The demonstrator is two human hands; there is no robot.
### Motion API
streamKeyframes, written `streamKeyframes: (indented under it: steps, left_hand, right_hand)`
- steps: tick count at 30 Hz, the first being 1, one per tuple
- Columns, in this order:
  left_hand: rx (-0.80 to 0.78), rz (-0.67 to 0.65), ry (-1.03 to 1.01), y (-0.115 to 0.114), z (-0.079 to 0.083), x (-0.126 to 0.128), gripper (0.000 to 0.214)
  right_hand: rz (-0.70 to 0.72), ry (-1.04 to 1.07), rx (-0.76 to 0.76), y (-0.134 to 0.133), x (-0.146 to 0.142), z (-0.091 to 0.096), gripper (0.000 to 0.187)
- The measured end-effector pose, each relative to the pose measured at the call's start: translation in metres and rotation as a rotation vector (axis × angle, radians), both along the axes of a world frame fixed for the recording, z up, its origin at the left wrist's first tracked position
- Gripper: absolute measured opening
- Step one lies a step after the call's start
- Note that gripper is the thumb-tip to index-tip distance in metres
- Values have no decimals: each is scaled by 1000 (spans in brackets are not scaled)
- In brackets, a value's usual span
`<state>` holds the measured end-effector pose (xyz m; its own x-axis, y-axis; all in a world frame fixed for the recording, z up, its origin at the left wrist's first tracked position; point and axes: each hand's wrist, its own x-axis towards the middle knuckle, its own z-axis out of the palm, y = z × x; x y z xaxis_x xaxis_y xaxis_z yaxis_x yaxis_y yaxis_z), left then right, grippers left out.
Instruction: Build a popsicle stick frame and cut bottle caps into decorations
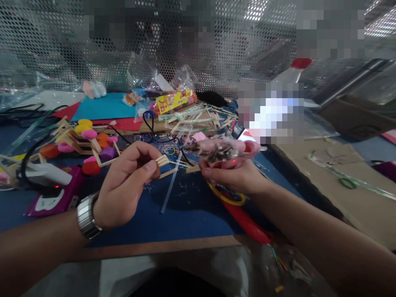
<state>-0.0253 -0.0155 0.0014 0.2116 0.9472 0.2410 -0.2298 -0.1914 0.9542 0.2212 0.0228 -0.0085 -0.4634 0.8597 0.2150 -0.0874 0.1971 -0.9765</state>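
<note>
Between the thumb and fingers of my left hand (126, 181) is a short bundle of wooden sticks (162, 161), side by side. My right hand (235, 175) grips a pink glue gun (222, 149), its dark nozzle pointing left, a little right of and above the sticks. The gun's body looks smeared or wrapped in something clear. A clear glue stick (171, 183) lies on the blue table between my hands, near a few loose wooden sticks (168, 173). Under my right hand are a yellow ring-shaped handle (230, 197) and a red object (247, 220), both partly hidden.
Left of me stand stick frames with coloured discs (89, 140) and a purple power strip (55, 198) with a plug in it. Black cables (148, 123) cross the table. Behind lie a yellow-labelled bag (176, 101) and a pile of sticks (198, 117). Cardboard (331, 181) lies at right.
</note>
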Motion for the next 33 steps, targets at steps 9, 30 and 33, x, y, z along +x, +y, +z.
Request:
streamKeyframes:
  steps: [9, 30, 33]
  left_hand:
    - [-127, -156, 50, 7, -5, 6, 16]
    - [-180, -503, 113, 2, 0, 5, 20]
    - [-170, -480, 144, 3, 0, 5, 20]
  right_hand:
    - [38, 335, -319, -7, -5, 11, 37]
    - [177, 140, -354, -10, -8, 1, 43]
    - [140, 186, -366, -10, -11, 3, 38]
